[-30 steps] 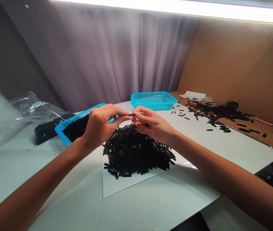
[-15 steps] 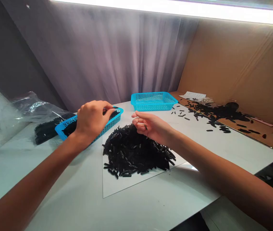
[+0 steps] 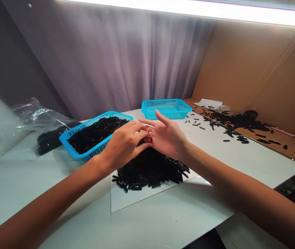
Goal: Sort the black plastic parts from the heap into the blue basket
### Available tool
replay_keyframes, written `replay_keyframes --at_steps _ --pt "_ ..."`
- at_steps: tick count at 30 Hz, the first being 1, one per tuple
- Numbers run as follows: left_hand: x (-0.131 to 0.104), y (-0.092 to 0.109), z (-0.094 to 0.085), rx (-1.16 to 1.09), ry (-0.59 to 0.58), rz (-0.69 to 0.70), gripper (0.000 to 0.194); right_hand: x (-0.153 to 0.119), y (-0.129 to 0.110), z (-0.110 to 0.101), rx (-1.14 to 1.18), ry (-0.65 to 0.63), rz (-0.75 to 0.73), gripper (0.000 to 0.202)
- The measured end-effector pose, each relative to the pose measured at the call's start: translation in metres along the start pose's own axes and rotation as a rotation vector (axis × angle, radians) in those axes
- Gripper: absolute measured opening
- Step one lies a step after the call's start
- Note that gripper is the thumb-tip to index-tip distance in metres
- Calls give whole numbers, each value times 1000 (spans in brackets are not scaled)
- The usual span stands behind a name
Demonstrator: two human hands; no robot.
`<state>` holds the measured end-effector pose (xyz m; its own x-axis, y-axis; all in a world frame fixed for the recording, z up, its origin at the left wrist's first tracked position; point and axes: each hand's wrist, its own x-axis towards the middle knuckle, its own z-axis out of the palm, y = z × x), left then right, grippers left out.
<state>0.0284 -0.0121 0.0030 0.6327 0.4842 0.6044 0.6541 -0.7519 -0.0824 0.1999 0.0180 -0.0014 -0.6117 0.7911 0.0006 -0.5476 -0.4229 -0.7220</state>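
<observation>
Head view, forward and down.
From above the near side of the table (image 3: 137, 228), it faces the curtain (image 3: 111, 62); left hand (image 3: 125, 142) and right hand (image 3: 168, 139) sit close, mid-view, the light (image 3: 189, 9) overhead.

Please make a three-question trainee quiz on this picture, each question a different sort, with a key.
1. True or false: the blue basket on the left of the view holds small black pieces.
2. What does the loose pile lie on? A) the curtain; B) a clear bag; C) a white sheet.
3. Short answer: which hand turns its palm toward the camera?

Key:
1. True.
2. C.
3. The right hand.
</observation>
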Motion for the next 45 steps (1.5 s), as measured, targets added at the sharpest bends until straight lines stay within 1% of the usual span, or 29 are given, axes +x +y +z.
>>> replay_keyframes --at_steps 2,4,6,10,12,15,17,20,24,30,35,37,39,40,42,44,45 --pt "-2 -3 2 4 17 13 9 -1 1 2 -40 -43 -25 46" --pt "-2 -5 4 -8 34 22 11 -2 2 4 -84 -75 -39 45" --pt "-2 -5 5 2 53 34 11 -3 3 5 -131 -85 -40 46" --pt "-1 -3 7 64 126 70 5 -1 3 5 -224 -98 -65 47" --pt "0 -5 6 47 185 50 6 1 3 2 -274 -80 -130 44" --pt "1 -12 1 -38 317 -23 4 5 1 -4 -405 10 -232 31" --pt "2 -17 -3 -95 381 -89 3 7 0 -7 -500 43 -242 25" --pt "3 -20 -7 -153 395 -164 6 6 -2 -9 -569 46 -233 25" --pt "3 -20 -7 -209 392 -191 6 4 -4 -9 -571 38 -262 22" --pt "2 -18 -8 -160 422 -207 5 4 -7 -9 -537 -50 -275 20" --pt "3 -16 -11 -132 441 -160 2 3 -9 -8 -501 -118 -252 17" --pt "3 -19 -13 -93 425 -173 2 4 -9 -10 -565 -110 -277 16" --pt "2 -26 -19 23 364 -252 3 6 -10 -15 -766 -38 -326 17" --pt "1 -32 -22 114 311 -318 5 7 -10 -18 -921 12 -354 17" --pt "-3 -46 -30 324 153 -477 12 9 -10 -24 -1276 96 -374 24" --pt "-6 -58 -36 464 -12 -608 21 9 -10 -30 -1551 92 -306 37" --pt "-7 -62 -38 490 -75 -646 26 10 -9 -32 -1629 59 -252 41"
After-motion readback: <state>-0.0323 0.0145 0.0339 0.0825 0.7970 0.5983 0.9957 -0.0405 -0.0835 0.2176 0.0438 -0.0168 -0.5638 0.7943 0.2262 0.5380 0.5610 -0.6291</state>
